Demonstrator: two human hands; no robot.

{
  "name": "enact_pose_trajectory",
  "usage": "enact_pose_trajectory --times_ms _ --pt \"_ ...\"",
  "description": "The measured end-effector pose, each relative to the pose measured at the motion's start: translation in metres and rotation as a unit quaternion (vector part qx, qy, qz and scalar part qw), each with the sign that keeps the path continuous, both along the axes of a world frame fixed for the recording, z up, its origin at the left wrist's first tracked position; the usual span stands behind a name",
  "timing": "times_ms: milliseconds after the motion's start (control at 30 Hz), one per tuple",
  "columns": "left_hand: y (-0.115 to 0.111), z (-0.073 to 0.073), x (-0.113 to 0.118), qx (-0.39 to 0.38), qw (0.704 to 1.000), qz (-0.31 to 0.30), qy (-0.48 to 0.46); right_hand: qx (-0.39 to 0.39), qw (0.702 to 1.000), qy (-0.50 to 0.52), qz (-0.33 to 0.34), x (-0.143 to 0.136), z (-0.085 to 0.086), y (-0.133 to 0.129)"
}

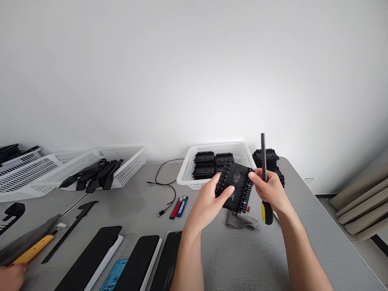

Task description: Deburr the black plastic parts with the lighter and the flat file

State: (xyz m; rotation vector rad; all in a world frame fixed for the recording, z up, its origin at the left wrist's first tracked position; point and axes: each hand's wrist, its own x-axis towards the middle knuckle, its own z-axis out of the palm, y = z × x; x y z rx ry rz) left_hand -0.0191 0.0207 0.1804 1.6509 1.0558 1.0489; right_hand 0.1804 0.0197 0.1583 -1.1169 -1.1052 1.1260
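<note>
A black ribbed plastic part (238, 178) is held up over the table, tilted. My left hand (212, 198) grips its left side, thumb lying on its face. On its upper right edge, my right hand (268, 184) pinches the part with thumb and fingers. That same hand also holds a file-like tool (263, 153) with a flat metal blade pointing up and a black-and-yellow handle hanging below the palm. Beneath the part lies a crumpled grey cloth (241, 221). Similar black parts (203, 165) sit in a white basket (188, 173) just behind.
More black parts (274, 155) are stacked right of the basket. Two lighters (178, 207), a black cable (169, 184) and flat black-topped devices (138, 262) lie left. Further left are white baskets (133, 163), a caliper (71, 230) and another person's hand (13, 277) on a yellow-handled tool (33, 250).
</note>
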Motion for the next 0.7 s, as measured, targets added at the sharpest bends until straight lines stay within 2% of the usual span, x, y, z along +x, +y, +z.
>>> enact_pose_trajectory --times_ms 200,433,567,700 --pt "0.012 -0.012 0.001 -0.021 1.0 0.015 -0.011 0.022 0.998 -0.061 0.018 -0.002 -0.009 0.004" --pt "0.02 -0.017 0.005 0.021 0.994 0.108 0.003 0.038 0.984 -0.143 -0.102 -0.005 -0.001 -0.004" --pt "0.021 -0.02 0.005 0.042 0.987 0.154 0.0 0.045 0.989 -0.123 -0.062 -0.011 0.001 -0.011" --pt "0.023 -0.022 0.007 0.076 0.985 0.157 -0.009 0.059 0.988 -0.139 -0.012 -0.024 0.002 -0.019"
